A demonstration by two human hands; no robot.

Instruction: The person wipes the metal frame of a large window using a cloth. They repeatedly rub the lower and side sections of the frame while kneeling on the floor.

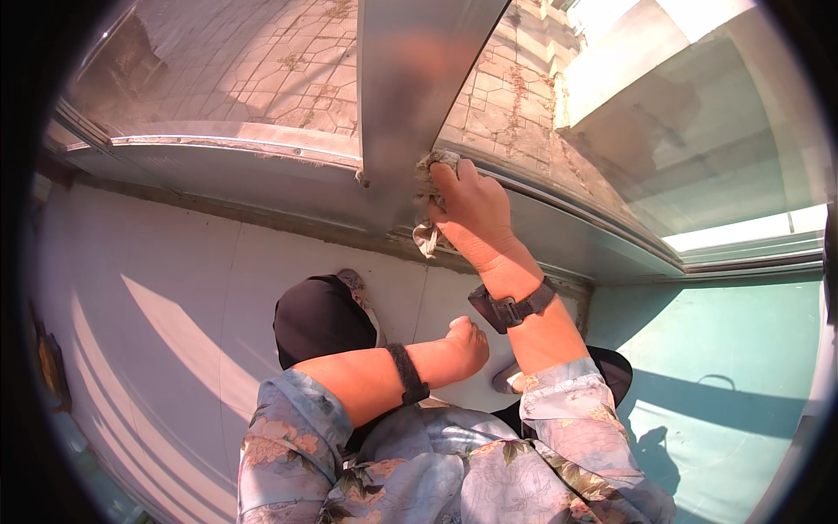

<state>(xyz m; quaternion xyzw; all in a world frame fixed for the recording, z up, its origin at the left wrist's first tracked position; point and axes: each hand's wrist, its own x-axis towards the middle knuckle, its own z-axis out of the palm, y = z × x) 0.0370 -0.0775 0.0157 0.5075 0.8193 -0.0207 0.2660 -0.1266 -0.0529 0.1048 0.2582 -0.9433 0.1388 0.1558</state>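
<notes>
My right hand [474,206] grips a crumpled, dirty white cloth [425,239] and presses it to the lower part of a metal door frame upright [412,111]. The cloth bunches under the fingers, and a loose end hangs below the thumb. To the right of that hand runs the bottom rail [576,226] of a glass door panel [655,131]. My left hand [469,344] is curled into a loose fist in front of my body, apart from the frame. Nothing shows in it, though its palm side is hidden.
A second glass panel [262,72] stands to the left, above a metal bottom panel [255,170]. Paving shows through both panes. Pale floor tiles [183,262] lie below, with a dirty strip along the door base. At the right is a pale green wall [720,340].
</notes>
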